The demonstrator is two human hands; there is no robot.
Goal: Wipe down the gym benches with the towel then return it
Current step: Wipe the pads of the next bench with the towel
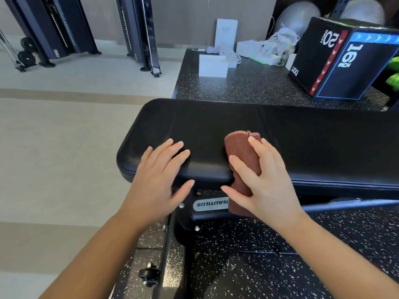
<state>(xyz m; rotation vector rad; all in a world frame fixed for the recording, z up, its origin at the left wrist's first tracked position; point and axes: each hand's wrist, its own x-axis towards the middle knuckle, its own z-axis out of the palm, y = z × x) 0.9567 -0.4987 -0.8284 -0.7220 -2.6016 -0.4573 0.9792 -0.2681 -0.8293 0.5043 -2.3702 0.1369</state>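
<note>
Rust-brown folded towel [241,156] lies draped over the near edge of the black Nautilus gym bench [302,137], under the right hand [269,186], whose spread, nearly straight fingers press it to the vinyl. The left hand [157,180] rests flat on the pad beside it, fingers splayed, holding nothing. Soft, light and limp, the towel should slide easily; it looks best pressed across its folded middle.
</note>
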